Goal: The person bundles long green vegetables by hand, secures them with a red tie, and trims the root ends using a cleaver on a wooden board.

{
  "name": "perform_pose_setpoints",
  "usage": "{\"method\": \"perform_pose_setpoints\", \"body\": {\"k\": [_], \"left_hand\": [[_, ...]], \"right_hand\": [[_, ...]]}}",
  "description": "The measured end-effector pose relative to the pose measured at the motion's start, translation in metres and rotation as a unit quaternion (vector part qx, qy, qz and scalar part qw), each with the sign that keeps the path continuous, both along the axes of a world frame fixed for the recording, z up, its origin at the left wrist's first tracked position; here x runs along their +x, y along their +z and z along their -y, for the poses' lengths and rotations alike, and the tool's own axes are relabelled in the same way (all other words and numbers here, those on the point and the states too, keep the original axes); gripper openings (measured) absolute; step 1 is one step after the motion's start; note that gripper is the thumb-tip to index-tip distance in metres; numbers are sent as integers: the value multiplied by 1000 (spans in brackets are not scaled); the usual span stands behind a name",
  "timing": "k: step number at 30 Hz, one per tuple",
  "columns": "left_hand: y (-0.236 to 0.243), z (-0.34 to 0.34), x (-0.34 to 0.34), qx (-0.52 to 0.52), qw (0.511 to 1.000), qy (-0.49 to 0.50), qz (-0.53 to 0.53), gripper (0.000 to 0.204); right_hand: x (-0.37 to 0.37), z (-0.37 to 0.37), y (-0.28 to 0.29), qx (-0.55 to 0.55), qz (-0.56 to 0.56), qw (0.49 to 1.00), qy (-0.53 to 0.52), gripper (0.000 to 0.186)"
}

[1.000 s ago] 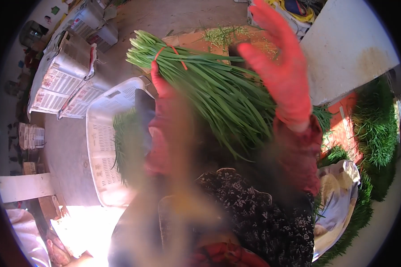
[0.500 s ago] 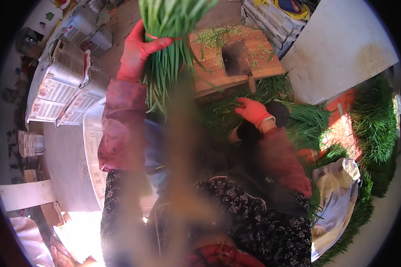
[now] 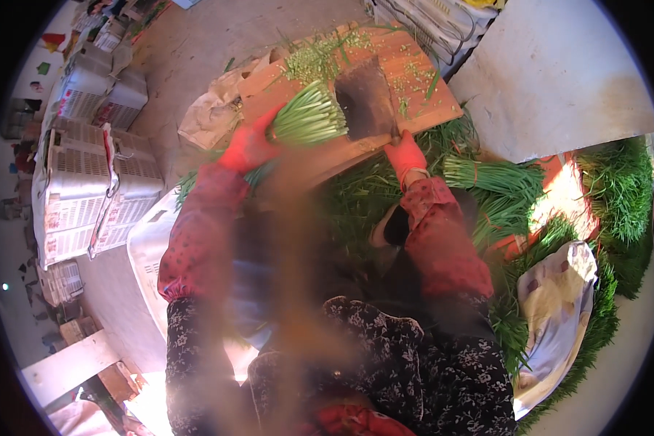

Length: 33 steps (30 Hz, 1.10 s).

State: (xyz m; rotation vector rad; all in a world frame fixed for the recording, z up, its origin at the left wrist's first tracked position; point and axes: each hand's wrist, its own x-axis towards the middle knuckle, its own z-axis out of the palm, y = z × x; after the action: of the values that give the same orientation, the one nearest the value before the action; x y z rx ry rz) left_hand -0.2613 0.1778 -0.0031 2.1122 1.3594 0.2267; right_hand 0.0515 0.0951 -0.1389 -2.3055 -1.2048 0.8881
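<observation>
Green bunch (image 3: 309, 116), in left hand (image 3: 252, 147) (cleaver (image 3: 367, 98) alongside)

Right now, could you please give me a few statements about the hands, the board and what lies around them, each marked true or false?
1. The left hand holds a bundle of green stalks with its pale ends over the wooden board. True.
2. The right hand is empty and away from the cleaver. False: it grips the cleaver by its handle.
3. Small chopped bits are scattered on the wooden board. True.
4. The stacked white crates stand to the person's right. False: they stand to the left.
5. Loose leafy greens lie to the person's right. True.
6. Both hands wear blue gloves. False: the gloves are red.
</observation>
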Motion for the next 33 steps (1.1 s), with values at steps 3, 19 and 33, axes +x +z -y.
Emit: {"method": "perform_pose_setpoints", "body": {"k": [3, 19, 33], "left_hand": [[-15, -8, 0, -65, 998, 12, 12, 94], [-56, -47, 3, -79, 990, -80, 89, 112], [-68, 13, 103, 223, 908, -31, -352, 124]], "right_hand": [[-6, -5, 12, 12, -56, 998, -40, 58], [-73, 51, 77, 209, -12, 970, 127, 40], [-67, 71, 127, 269, -159, 950, 16, 42]]}}
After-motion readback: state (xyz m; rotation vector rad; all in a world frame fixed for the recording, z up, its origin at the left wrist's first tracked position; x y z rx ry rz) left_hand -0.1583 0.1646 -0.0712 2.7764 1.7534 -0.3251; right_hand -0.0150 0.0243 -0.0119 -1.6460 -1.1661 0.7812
